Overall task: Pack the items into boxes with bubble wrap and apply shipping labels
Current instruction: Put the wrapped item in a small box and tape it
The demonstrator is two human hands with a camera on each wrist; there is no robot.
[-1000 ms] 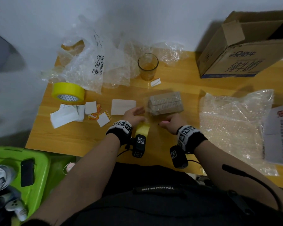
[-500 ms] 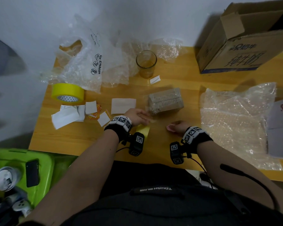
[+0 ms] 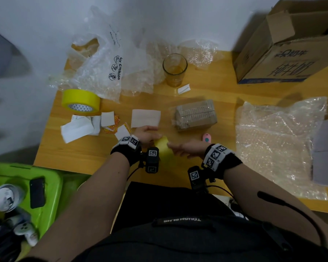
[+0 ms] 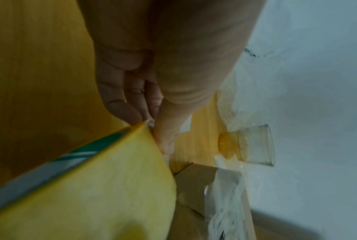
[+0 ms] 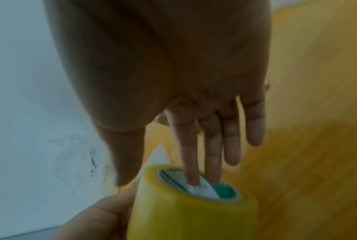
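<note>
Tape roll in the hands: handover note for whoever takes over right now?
Left hand: pinches the small yellow tape roll at its edge.
Right hand: index and middle fingers in the roll's core, thumb outside.
Brown parcel lies mid-table in clear wrap, with no label visible on it. A white label lies to its left. The glass stands unwrapped behind it, and the open carton is at far right.
Left: tape the parcel, label it, wrap and box the glass.

Glass (image 3: 175, 69) behind wrapped box (image 3: 194, 115)
</note>
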